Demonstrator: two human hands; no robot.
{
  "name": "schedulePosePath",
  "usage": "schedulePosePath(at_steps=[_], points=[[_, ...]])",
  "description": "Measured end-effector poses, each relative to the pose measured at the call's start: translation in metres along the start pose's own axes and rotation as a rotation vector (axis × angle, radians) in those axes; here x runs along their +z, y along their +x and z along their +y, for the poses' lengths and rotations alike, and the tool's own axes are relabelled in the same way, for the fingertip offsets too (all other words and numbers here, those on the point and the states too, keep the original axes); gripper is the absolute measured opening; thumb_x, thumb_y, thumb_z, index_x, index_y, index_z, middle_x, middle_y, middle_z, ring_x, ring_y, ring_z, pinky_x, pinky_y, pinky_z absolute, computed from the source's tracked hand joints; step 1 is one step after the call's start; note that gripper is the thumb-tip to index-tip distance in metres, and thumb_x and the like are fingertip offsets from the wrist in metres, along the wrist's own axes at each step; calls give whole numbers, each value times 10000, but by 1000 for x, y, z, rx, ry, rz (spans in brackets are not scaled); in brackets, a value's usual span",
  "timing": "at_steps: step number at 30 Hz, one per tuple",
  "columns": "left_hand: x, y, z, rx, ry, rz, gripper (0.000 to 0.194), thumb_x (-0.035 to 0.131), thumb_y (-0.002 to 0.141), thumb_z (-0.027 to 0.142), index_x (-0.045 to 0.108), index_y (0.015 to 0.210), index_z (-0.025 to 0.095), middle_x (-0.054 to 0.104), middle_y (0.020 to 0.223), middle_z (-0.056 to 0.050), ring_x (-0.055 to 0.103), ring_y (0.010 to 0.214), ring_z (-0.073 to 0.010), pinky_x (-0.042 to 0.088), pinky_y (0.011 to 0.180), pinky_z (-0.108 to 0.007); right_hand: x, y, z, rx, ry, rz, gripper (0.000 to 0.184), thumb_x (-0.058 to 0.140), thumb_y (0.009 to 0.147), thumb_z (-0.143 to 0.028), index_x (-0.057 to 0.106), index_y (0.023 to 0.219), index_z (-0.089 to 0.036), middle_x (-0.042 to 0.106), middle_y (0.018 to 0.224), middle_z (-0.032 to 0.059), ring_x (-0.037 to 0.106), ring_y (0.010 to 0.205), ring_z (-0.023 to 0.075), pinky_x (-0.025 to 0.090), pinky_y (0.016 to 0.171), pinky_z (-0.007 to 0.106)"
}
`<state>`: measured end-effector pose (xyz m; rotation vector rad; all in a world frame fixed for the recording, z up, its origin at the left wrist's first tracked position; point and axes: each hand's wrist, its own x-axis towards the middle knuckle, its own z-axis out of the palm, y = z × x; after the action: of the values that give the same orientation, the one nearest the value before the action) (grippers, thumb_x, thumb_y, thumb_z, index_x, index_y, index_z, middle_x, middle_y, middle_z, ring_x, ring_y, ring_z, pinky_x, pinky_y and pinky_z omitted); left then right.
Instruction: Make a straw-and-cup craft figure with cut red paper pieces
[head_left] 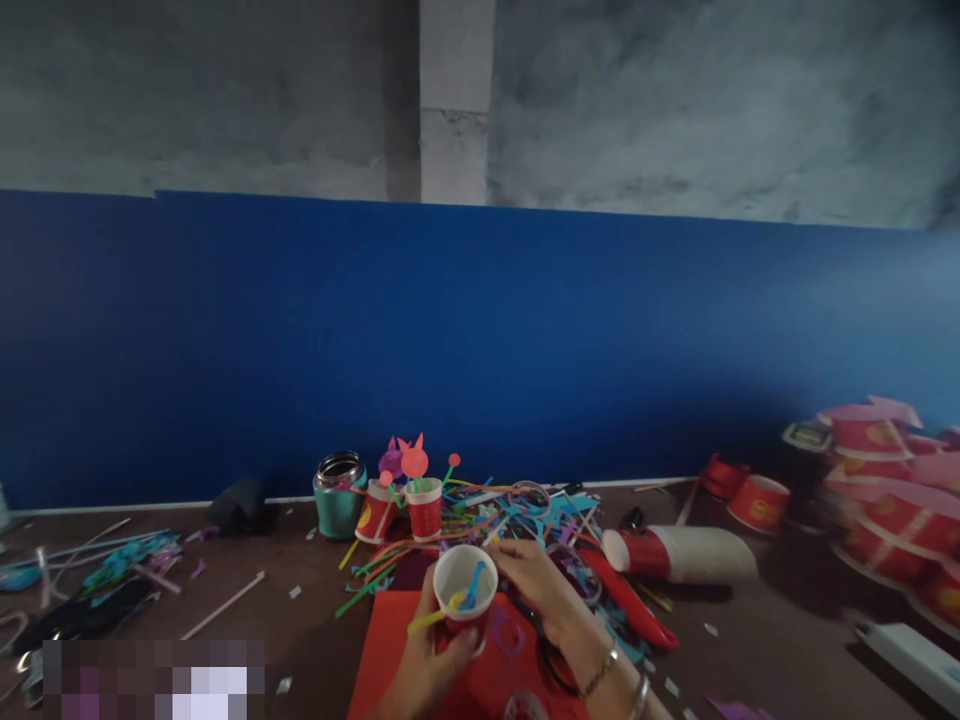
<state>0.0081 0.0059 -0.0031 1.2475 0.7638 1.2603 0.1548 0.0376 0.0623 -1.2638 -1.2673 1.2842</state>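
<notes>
My left hand [442,655] is wrapped round a red paper cup [465,570] with a white inside, tilted so that its mouth faces me. A yellow straw [426,622] sticks out through the cup's left side. Inside the cup lies a blue straw piece [474,584] beside a yellow bit. Close to the cup's right rim, my right hand [529,572] has its fingers pinched together. A small yellow spot shows at those fingertips, but what they hold is unclear. Beneath both hands lies red paper [390,640], with a black loop [553,660] partly hidden by my right forearm.
Behind the cup lies a heap of coloured straws and paper scraps [555,510]. Decorated cups [424,510] stand beside a teal flask [339,500]. A stack of white-and-red cups [675,555] lies on its side at right. More red cups [892,520] are piled at far right.
</notes>
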Motion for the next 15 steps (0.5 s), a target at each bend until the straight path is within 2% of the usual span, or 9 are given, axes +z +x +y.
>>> schedulePosePath(at_steps=[2,7,11,15], points=[[1,1,0,-42,-9,7,566,668,579,533,616,981,138,676,853,-115,577,934,-274,433,843,-366,5,-1,-1,4,16,6,363,612,631,-486,543,533,-143,456,437,-51,403,436,78,287,446,205],[5,8,1,-114,20,150,512,728,486,506,647,807,114,687,777,-116,618,725,-248,489,671,-323,8,-6,-10,-70,-30,38,341,592,658,-459,467,535,-166,422,442,-67,376,428,73,283,436,207],[4,11,2,-122,5,169,485,723,498,494,642,782,108,683,676,-94,612,614,-216,481,569,-293,4,-4,-7,-82,-107,76,292,527,715,-442,461,589,-187,468,470,-63,447,451,98,327,441,208],[1,11,1,-134,-29,167,500,730,489,487,641,813,118,689,695,-94,616,630,-228,485,583,-312,-2,-1,-1,-72,-131,89,281,459,768,-436,467,624,-194,511,482,-57,495,468,114,356,456,210]])
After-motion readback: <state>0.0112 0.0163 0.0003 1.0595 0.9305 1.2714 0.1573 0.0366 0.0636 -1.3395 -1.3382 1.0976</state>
